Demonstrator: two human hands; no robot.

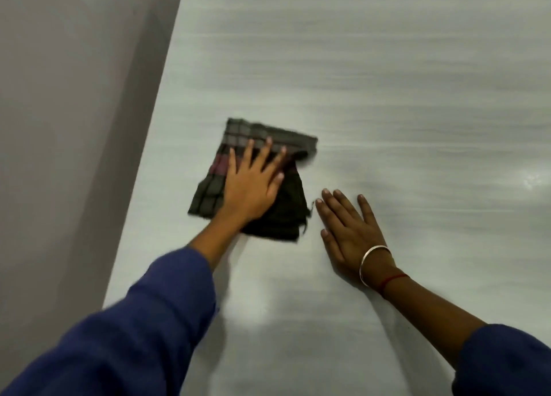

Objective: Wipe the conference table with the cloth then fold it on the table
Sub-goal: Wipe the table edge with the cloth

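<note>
A pale grey-white table (387,82), smooth, with a faint streaked grain and soft glare patches, fills most of the view. Its left edge runs straight on a slant, a short way out from the left fingers. Past that edge is a flat grey-mauve surface (59,127); floor or wall, I cannot tell. Beyond both sets of fingertips, and out to the right of the right fingers, open tabletop stretches wide.

Two dark blue sleeves of soft cloth come in from below: the left sleeve (134,336) is long and slightly blurred, while the right sleeve (507,363) ends lower on the forearm.

The cloth (290,214) lies folded on the table, a rough rectangle directly under the left fingers. It is woven and dark olive-grey, with pale check lines and a maroon band. Its far edge sits just past the left fingertips; its near right corner is frayed, with loose threads.

The left hand (253,187) lies flat on the cloth, palm down, fingers straight and spread, pressing and gripping nothing.

The right hand (348,231) rests flat on the table, fingers straight and slightly fanned, holding nothing. Its nearest fingertip is just beside the frayed corner; contact is unclear.

A thin silver bangle (365,261) and a red thread (390,281) circle the right wrist.
</note>
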